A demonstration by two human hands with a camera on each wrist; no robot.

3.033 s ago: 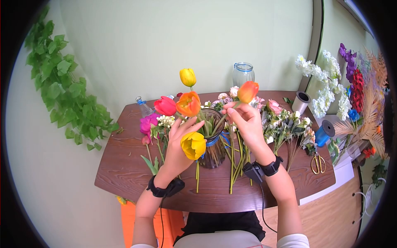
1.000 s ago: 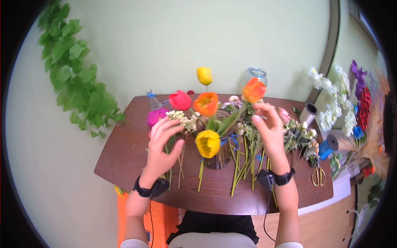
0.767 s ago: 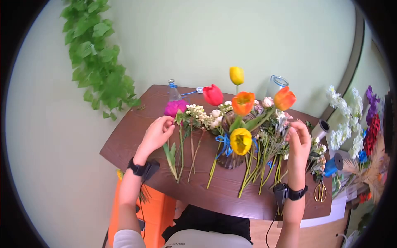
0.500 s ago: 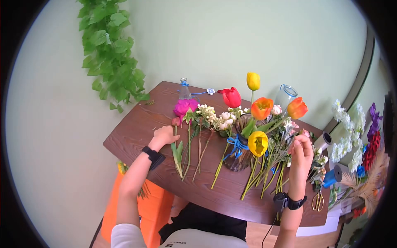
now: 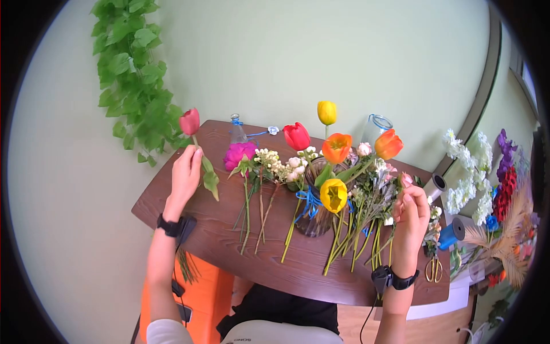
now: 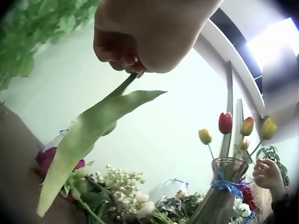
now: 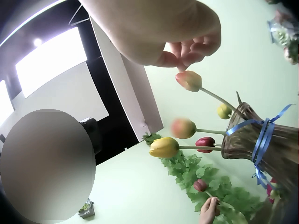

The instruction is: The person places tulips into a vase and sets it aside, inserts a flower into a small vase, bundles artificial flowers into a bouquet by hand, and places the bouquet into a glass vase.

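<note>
Over the table's left end my left hand (image 5: 186, 175) pinches the stem of a pink tulip (image 5: 189, 121), the bloom upright above the fingers. The tulip's long green leaf (image 6: 88, 135) hangs below that hand in the left wrist view. A glass vase (image 5: 315, 225) tied with a blue ribbon (image 5: 309, 202) holds a red tulip (image 5: 297, 136), an upright yellow tulip (image 5: 326, 113), an orange tulip (image 5: 337, 148) and others. My right hand (image 5: 411, 215) is raised to the right of the vase, fingers loosely curled and holding nothing, near another orange tulip (image 5: 389, 144).
On the dark wooden table (image 5: 189, 229) lie a magenta flower (image 5: 239, 155), white berry sprigs (image 5: 269, 160) and several loose stems. Behind stand a small bottle (image 5: 237, 133) and a clear jar (image 5: 376, 128). Gold-handled scissors (image 5: 433, 269) and a blue spool (image 5: 452, 233) are at the right.
My left hand left the vase's tulips, reached down to the table's left side, and lifted the pink tulip. My right hand let go of the orange tulip and drew back right.
</note>
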